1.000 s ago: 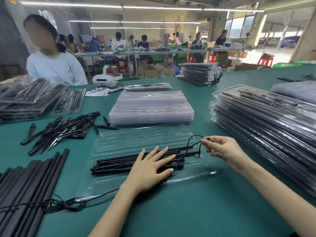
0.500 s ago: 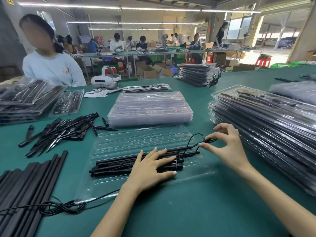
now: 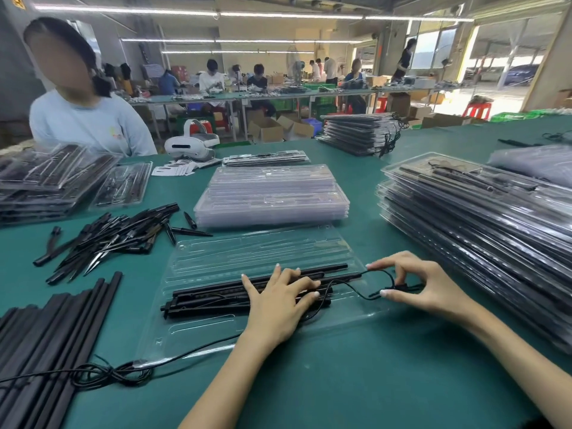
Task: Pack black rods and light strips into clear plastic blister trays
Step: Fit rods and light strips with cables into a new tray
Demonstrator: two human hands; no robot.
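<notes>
An open clear blister tray (image 3: pixel 216 332) lies on the green table in front of me. Several black rods and light strips (image 3: pixel 210 300) lie side by side in its near half. My left hand (image 3: pixel 278 301) presses flat on their right part, fingers straight. A thin black cable (image 3: pixel 349 287) loops out from the strips' right end. My right hand (image 3: pixel 414 286) pinches the cable's looped end between thumb and fingers, just past the tray's right edge.
A stack of empty clear trays (image 3: pixel 272 196) stands behind the open one. Filled tray stacks (image 3: pixel 483 224) rise at the right, and more (image 3: pixel 46 181) at the left. Loose black spikes (image 3: pixel 114 236), long black rods (image 3: pixel 46 339) and a coiled cable (image 3: pixel 105 374) lie left. A person sits opposite.
My right hand has moved right and down along the cable, drawing its loop out past the tray's right edge. My left hand keeps pressing on the rods.
</notes>
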